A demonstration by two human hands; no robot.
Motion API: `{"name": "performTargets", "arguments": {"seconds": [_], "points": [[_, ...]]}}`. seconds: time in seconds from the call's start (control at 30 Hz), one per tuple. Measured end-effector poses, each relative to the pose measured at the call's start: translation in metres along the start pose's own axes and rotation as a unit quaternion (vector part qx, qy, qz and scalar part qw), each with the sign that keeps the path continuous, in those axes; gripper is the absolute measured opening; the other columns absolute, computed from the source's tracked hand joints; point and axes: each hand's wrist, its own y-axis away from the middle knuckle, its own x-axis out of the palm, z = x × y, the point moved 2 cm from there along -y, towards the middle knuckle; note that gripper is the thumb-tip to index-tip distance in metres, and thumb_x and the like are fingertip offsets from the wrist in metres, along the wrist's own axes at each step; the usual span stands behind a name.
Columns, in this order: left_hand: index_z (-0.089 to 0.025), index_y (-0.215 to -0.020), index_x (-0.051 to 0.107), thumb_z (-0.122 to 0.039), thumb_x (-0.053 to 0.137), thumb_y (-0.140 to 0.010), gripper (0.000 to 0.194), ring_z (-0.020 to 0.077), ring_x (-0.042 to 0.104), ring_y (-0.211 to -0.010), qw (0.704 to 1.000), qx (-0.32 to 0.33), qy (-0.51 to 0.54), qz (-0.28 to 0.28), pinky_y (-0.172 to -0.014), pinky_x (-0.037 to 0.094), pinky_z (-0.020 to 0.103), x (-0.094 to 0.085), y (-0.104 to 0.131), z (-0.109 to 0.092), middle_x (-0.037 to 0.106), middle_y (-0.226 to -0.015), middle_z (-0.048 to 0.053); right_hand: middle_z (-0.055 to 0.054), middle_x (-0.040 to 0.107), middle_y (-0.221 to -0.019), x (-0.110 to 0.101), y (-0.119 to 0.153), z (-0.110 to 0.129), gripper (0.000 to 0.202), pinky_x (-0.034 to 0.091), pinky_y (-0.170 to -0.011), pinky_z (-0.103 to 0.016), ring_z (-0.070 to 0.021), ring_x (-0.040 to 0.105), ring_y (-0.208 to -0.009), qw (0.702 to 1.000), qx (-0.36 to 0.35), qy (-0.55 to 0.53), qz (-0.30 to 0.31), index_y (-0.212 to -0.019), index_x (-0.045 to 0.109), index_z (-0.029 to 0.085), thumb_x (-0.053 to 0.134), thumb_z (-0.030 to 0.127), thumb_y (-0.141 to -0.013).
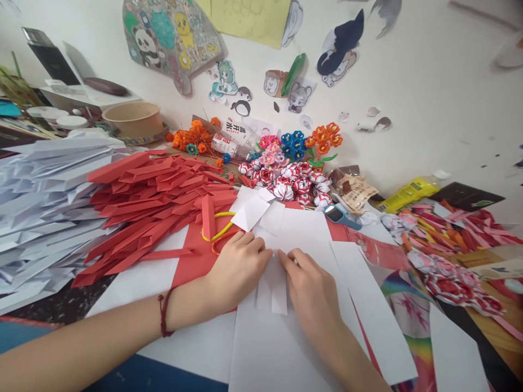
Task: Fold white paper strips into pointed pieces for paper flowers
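Observation:
A small folded white paper piece point(279, 291) lies on larger white sheets point(261, 351) between my two hands. My left hand point(241, 267), with a dark red cord bracelet at the wrist, has its fingers closed at the paper's upper left. My right hand point(308, 283) pinches the upper right edge, its fingertips close to my left thumb. Just above my left hand are yellow-handled scissors point(216, 215), partly covered by a red folded strip point(208, 216) and white paper squares point(250, 211).
Heaps of white folded strips point(44, 212) and red folded strips point(155, 201) fill the left. Red-and-white paper flowers point(294, 179) sit at the back, with a blue watch point(341, 216) nearby. A yellow bottle point(412, 191) lies at the right beside coloured strips point(457, 228).

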Motion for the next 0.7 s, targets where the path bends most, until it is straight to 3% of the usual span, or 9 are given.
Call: {"name": "performTargets", "arguments": {"seconds": [0.27,0.47,0.7], "points": [[-0.017,-0.083,0.063,-0.014,0.045,-0.092,0.021,0.0174,0.048,-0.069,1.0,0.011,-0.02,0.008,-0.062,0.035,0.033,0.001,-0.0005,-0.0008,0.056,-0.072,0.005,-0.004,0.06,-0.079,0.0013,0.0,-0.0003,0.044,0.035,-0.05,-0.027,-0.0147,0.055,-0.064,1.0,-0.013,0.015,0.001,-0.117,0.063,0.017,0.043,-0.002,-0.082],[-0.014,-0.097,0.061,-0.012,0.044,-0.092,0.019,0.0201,0.05,-0.072,0.993,0.07,-0.09,0.007,-0.063,0.035,0.035,0.0003,0.0025,-0.0021,0.057,-0.075,0.005,-0.004,0.06,-0.077,0.0003,-0.0003,0.0012,0.041,0.033,-0.048,-0.028,-0.0139,0.051,-0.058,0.998,-0.037,0.054,-0.02,-0.112,0.065,0.016,0.039,-0.002,-0.085],[-0.012,-0.098,0.06,-0.009,0.043,-0.09,0.018,0.0207,0.053,-0.071,0.989,0.094,-0.109,0.029,-0.06,0.035,0.034,0.0004,0.0054,-0.0044,0.058,-0.076,0.006,-0.004,0.058,-0.073,-0.0012,-0.0003,0.0054,0.039,0.032,-0.048,-0.029,-0.015,0.05,-0.057,0.993,-0.049,0.102,-0.028,-0.11,0.065,0.013,0.041,-0.004,-0.084]]}}
